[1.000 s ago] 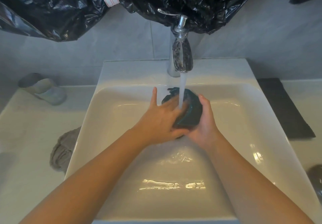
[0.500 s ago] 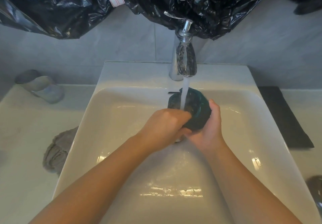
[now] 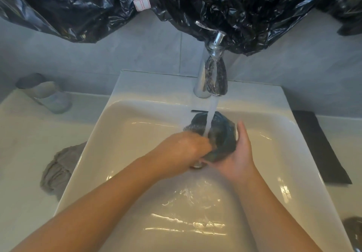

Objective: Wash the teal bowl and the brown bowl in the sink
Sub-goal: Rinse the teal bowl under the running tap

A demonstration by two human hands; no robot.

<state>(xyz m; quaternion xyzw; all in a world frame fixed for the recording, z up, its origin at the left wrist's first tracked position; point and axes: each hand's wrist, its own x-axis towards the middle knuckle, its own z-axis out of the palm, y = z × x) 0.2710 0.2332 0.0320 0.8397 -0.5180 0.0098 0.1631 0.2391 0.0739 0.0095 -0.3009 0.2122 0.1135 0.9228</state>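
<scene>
The teal bowl [image 3: 225, 140] is tilted under the running stream from the tap [image 3: 213, 75], over the back of the white sink [image 3: 156, 89]. My right hand [image 3: 239, 157] cups the bowl from the right and below, thumb up along its rim. My left hand [image 3: 186, 150] comes in from the left with its fingers curled over the near rim into the bowl; the fingertips are hidden inside. A dark rounded object [image 3: 352, 232] lies at the lower right edge, cut off by the frame; I cannot tell whether it is the brown bowl.
A grey cloth [image 3: 58, 167] lies on the counter left of the sink, and a grey cup [image 3: 45, 93] lies on its side further back. A dark mat [image 3: 319, 148] is on the right counter. Black plastic sheeting [image 3: 215, 1] hangs above the tap. Water pools in the basin.
My left hand went from flat fingers laid over the bowl to fingers curled into it. The bowl stays under the stream in my right hand. The camera shifted slightly.
</scene>
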